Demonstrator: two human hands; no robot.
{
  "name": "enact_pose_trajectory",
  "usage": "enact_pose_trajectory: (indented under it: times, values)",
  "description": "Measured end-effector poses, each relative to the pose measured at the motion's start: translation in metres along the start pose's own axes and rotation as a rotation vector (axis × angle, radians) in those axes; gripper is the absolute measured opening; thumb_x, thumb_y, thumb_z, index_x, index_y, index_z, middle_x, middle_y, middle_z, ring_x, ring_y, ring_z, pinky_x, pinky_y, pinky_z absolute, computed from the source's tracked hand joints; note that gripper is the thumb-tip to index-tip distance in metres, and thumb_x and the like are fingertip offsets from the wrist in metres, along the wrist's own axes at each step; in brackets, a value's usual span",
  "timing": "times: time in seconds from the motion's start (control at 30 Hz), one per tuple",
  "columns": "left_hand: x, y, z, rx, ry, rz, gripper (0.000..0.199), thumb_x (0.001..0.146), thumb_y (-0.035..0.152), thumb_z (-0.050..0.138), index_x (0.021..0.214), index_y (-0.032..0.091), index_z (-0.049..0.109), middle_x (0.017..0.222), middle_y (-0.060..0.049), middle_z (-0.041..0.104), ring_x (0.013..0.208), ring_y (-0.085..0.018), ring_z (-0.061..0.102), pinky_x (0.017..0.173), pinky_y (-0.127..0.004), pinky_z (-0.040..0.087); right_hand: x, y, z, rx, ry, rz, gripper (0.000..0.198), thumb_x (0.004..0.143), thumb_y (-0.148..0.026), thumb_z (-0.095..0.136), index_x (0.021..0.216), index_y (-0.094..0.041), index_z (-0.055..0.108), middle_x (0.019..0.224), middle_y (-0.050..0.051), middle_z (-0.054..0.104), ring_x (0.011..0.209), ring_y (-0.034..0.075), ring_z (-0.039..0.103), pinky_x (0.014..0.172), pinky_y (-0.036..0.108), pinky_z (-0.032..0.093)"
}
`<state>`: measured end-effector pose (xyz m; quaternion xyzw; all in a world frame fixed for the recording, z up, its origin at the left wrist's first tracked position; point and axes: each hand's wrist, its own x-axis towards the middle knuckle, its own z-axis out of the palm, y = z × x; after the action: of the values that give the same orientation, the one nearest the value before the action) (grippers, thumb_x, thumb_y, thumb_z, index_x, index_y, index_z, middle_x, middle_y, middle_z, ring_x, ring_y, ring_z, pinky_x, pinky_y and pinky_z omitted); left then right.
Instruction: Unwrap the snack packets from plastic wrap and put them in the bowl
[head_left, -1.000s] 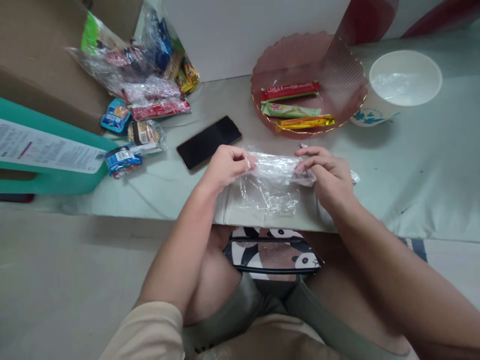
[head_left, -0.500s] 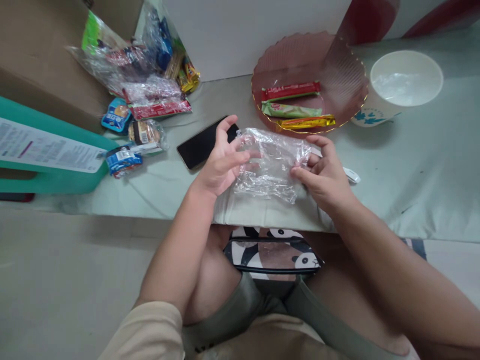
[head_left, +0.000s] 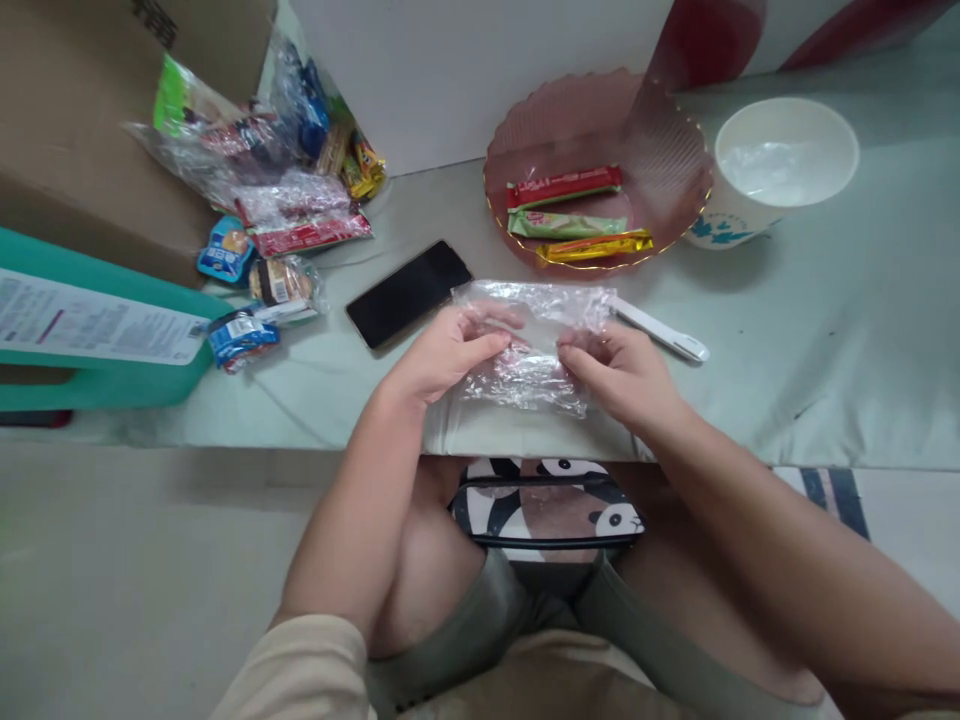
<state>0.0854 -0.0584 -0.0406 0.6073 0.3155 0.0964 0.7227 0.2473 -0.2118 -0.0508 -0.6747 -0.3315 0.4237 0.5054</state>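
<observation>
A crinkled clear plastic bag (head_left: 536,375) is stretched between my hands just above the near part of the table. My left hand (head_left: 457,345) has its thumb and fingers closed on the bag's left side. On the right side, my right hand (head_left: 619,365) pinches the film between thumb and fingers, some of which are hidden by the plastic and the hand. Close beyond my right hand lies a slim white tool (head_left: 667,332), its kind unclear. A dark phone (head_left: 409,293) rests just past my left hand.
A pink scalloped plate (head_left: 592,110) holds three wrapped snack bars (head_left: 566,187). Right of it stands a white paper tub (head_left: 787,185) with clear plastic inside. Wrapped snacks (head_left: 277,190) pile up at the left, near a cardboard box (head_left: 82,120) and a teal container (head_left: 112,310).
My left hand has gone from spread fingers to closing on the bag. Both hands sit slightly lower, and the right has shifted left, uncovering more of the white tool. The view has shifted slightly.
</observation>
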Motion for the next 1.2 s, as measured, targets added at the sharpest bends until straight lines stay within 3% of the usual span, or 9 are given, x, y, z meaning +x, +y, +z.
enact_pose_trajectory:
  times: [0.2,0.37,0.57,0.73,0.83,0.93,1.0,1.1,1.2]
  values:
    - [-0.006,0.006,-0.005,-0.059,0.011,-0.011,0.029,0.068,0.035,0.086,0.082,0.022,0.064,0.050,0.007,0.056,0.037,-0.007,0.045,0.037,-0.021,0.032,0.004,0.003,0.001,0.216,-0.012,-0.099,0.020,0.087,-0.042,0.068,0.094,-0.026,0.059,0.059,-0.007,0.051,0.049,0.011,0.045,0.049,0.027,0.038]
    - [-0.004,0.011,-0.002,-0.161,0.113,0.120,0.028,0.059,0.033,0.086,0.065,0.021,0.061,0.058,0.004,0.058,0.045,-0.008,0.050,0.041,-0.022,0.037,0.006,0.003,-0.002,0.369,0.004,-0.129,0.021,0.080,-0.044,0.071,0.079,-0.026,0.061,0.067,-0.002,0.059,0.058,0.013,0.053,0.054,0.029,0.044]
    - [0.008,0.008,-0.008,-0.110,0.087,0.071,0.043,0.079,0.060,0.063,0.061,0.020,0.065,0.063,-0.004,0.059,0.053,-0.014,0.054,0.046,-0.028,0.041,0.007,0.000,-0.009,0.263,-0.003,-0.122,0.026,0.085,-0.044,0.055,0.071,-0.023,0.061,0.070,0.003,0.060,0.062,0.015,0.053,0.059,0.031,0.045]
    - [0.012,0.003,-0.008,-0.004,0.138,0.080,0.028,0.059,0.026,0.087,0.074,0.019,0.065,0.071,0.002,0.060,0.058,-0.008,0.051,0.054,-0.022,0.041,0.006,0.004,-0.003,-0.217,0.069,-0.257,0.012,0.076,-0.027,0.070,0.083,-0.022,0.061,0.083,0.001,0.064,0.068,0.014,0.053,0.069,0.031,0.046]
    - [0.008,0.003,-0.008,0.035,0.140,0.125,0.031,0.060,0.018,0.084,0.086,0.020,0.068,0.080,0.002,0.064,0.064,-0.009,0.055,0.060,-0.022,0.045,0.006,0.008,-0.003,-0.207,0.237,-0.342,0.033,0.073,-0.021,0.071,0.103,-0.025,0.057,0.100,0.002,0.064,0.082,0.016,0.059,0.080,0.034,0.050]
    - [0.004,0.005,-0.005,0.084,0.095,0.197,0.028,0.062,0.014,0.079,0.088,0.020,0.071,0.087,0.002,0.066,0.070,-0.009,0.058,0.064,-0.021,0.046,0.005,0.008,-0.007,-0.058,0.333,-0.371,0.032,0.081,-0.029,0.070,0.109,-0.027,0.054,0.108,0.005,0.064,0.102,0.021,0.064,0.096,0.038,0.052]
    - [0.002,0.006,-0.002,0.135,-0.005,0.215,0.024,0.064,0.013,0.076,0.086,0.019,0.072,0.090,0.000,0.068,0.074,-0.010,0.061,0.066,-0.021,0.047,0.003,0.005,-0.009,0.021,0.267,-0.337,0.029,0.085,-0.034,0.070,0.110,-0.027,0.056,0.113,0.006,0.067,0.108,0.022,0.066,0.101,0.038,0.052]
    - [0.006,0.004,0.005,0.195,-0.082,0.249,0.019,0.067,0.013,0.069,0.085,0.018,0.072,0.091,-0.002,0.070,0.076,-0.012,0.064,0.070,-0.024,0.050,-0.001,0.000,-0.008,-0.043,-0.017,-0.219,0.035,0.077,-0.035,0.077,0.109,-0.025,0.064,0.112,0.007,0.074,0.103,0.024,0.070,0.094,0.039,0.055]
    - [0.012,0.002,0.008,0.210,0.083,0.334,0.025,0.071,0.014,0.064,0.095,0.019,0.071,0.102,-0.004,0.072,0.086,-0.015,0.067,0.076,-0.028,0.052,-0.003,-0.002,-0.002,-0.190,-0.176,-0.091,0.019,0.080,-0.032,0.070,0.095,-0.021,0.072,0.093,0.004,0.078,0.084,0.022,0.071,0.079,0.036,0.054]
